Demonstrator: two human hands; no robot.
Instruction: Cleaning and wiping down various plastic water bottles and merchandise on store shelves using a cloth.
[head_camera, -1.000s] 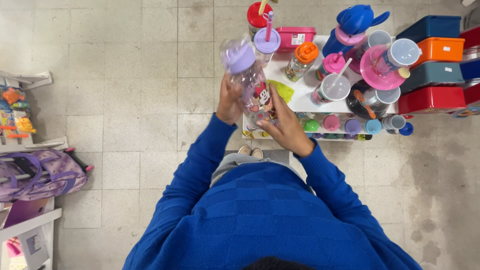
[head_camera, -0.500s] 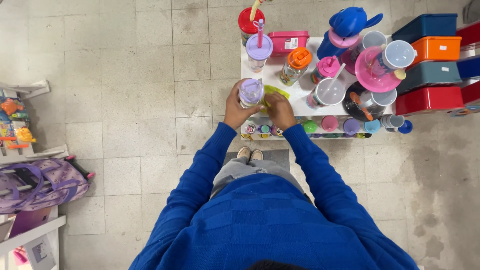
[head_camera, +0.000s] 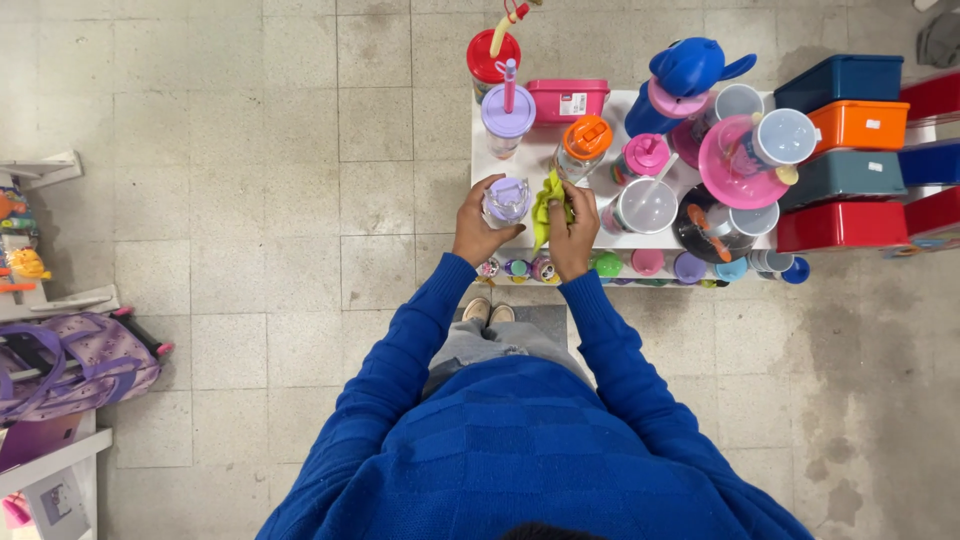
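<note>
Left hand (head_camera: 480, 228) was wrapped around a purple bottle (head_camera: 505, 200) standing on the white shelf (head_camera: 540, 150) (front edge, near the orange-lidded jar (head_camera: 584, 146)). Right hand (head_camera: 573, 238) pinched a yellow-green cloth (head_camera: 549, 203) just beside it.

Bright, even overhead light with soft shadows, sharp at centre, slight motion blur and bending at the right edge.

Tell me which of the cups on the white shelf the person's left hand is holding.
The left hand holds the lilac-lidded bottle at the shelf's near-left edge; the other lilac-lidded cup, with a pink straw, stands untouched behind it.
</note>
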